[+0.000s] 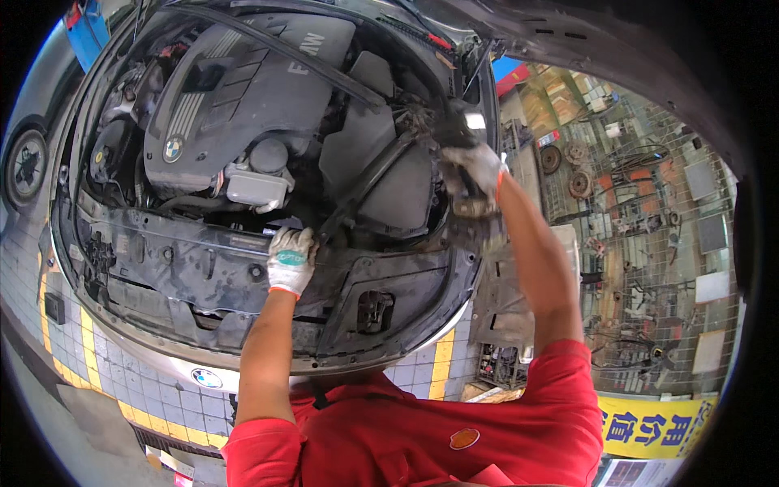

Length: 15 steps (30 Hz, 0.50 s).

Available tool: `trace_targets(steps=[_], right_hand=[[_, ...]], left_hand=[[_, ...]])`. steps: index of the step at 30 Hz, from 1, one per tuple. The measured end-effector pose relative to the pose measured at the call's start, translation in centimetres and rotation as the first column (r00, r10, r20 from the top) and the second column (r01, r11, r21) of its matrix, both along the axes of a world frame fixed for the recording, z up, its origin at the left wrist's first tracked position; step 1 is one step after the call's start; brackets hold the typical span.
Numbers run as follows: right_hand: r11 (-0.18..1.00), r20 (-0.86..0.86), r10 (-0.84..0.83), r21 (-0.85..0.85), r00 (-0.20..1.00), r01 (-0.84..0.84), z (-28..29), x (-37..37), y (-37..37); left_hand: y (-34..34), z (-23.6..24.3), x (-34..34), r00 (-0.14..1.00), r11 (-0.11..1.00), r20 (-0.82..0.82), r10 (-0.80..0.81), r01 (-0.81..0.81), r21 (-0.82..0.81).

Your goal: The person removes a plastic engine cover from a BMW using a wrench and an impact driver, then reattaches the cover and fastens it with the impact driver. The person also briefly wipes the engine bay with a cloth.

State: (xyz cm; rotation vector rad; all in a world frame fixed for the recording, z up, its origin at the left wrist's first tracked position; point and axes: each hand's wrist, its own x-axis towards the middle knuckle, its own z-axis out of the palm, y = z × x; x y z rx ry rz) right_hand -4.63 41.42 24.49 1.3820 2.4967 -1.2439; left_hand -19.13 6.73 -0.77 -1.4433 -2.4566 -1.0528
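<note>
My left hand [292, 258], in a white glove with a green patch and orange cuff, is at the front crossmember [195, 247] of an open engine bay. Its fingers are curled at the panel's rear edge, and what they grip is hidden. Close by that hand is the lower end of a black brace bar [369, 183], which slants over a dark plastic housing [398, 193]. My right hand [479, 169], gloved too, is at the bay's right side and smeared by motion. Dark parts lie around its fingers; whether it holds any cannot be made out.
A large grey engine cover [243, 89] fills the bay's left and middle. Another bar [280, 50] crosses above it. The raised hood [600, 36] hangs at the upper right. Metal parts, including round discs [579, 185], lie on a gridded surface to the right, near a yellow sign [649, 426].
</note>
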Motion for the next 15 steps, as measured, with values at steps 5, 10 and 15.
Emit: trace_targets(steps=[5, 10, 15], right_hand=[[0.997, 0.204, 0.066, 0.026, 0.977, -0.073, -5.9, -5.5, 12.4], [0.979, 0.323, 0.196, -0.114, 0.926, -0.168, -5.6, -8.5, 14.3], [0.942, 0.422, 0.330, -0.201, 0.844, -0.268, -6.3, -11.1, 17.0]], left_hand=[[0.2, -1.4, -0.1, 0.998, 0.999, -0.067, 0.009, -0.012, -0.042], [0.8, -1.5, 0.3, 0.999, 0.999, -0.047, 0.023, -0.022, 0.024], [1.0, -1.8, 0.3, 0.998, 0.998, -0.050, 0.028, -0.025, 0.057]])
